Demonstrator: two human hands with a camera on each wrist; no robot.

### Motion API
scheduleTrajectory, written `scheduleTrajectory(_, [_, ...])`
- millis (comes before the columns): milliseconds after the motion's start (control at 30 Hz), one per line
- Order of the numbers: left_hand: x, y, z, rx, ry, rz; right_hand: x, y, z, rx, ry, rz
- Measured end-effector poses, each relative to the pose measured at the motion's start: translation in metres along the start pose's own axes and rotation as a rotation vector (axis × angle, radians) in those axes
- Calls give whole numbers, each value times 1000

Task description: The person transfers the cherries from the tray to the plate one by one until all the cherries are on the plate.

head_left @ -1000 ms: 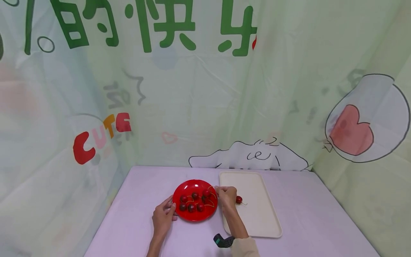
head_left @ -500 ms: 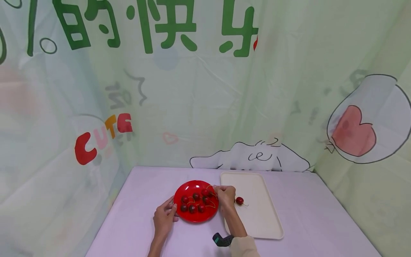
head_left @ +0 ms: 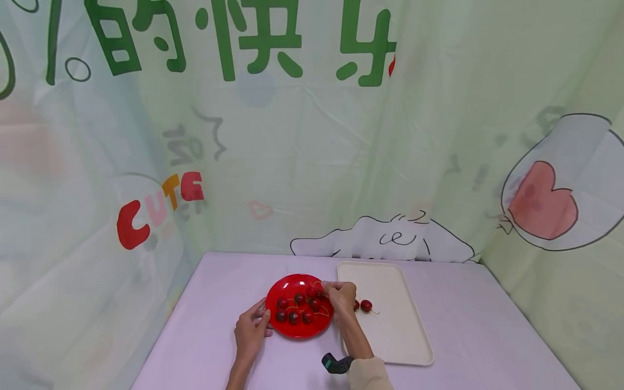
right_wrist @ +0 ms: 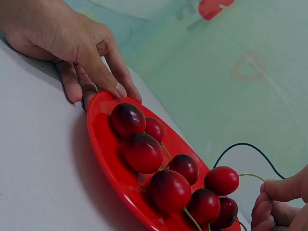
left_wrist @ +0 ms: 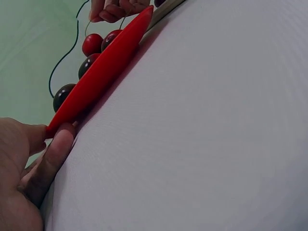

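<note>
On the table a red plate carries several dark red cherries with green stems. My left hand grips its left rim, thumb on top and fingers below, as the left wrist view shows. Over the right side of the plate, my right hand pinches the thin stem of one cherry between thumb and finger. That cherry is at the plate's edge among the others; whether it touches them I cannot tell. In the head view the right hand hides part of the rim.
A cream tray lies right of the plate, under my right forearm. Two cherries are visible on it, one partly behind the hand. A dark device sits at the right wrist. Printed curtains stand behind the table.
My right hand has shifted slightly left over the plate, and more of a second cherry on the tray shows beside it. The left hand keeps its hold on the rim.
</note>
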State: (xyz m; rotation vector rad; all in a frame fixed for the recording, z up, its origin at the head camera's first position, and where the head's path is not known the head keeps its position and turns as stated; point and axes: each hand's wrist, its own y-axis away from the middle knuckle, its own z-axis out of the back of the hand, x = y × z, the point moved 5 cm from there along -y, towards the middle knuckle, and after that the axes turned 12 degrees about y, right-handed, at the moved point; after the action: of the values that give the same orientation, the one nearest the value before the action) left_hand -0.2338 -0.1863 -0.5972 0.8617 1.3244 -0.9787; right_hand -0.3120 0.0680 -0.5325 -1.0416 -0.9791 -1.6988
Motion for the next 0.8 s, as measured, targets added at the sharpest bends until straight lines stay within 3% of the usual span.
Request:
scheduleTrajectory(467, [-2, 1, 1, 13, 9, 15, 4, 3, -2, -18, 68, 41])
scheduleTrajectory(800, [-1, 1, 1, 6, -4, 22, 2, -3, -10, -77, 183, 119])
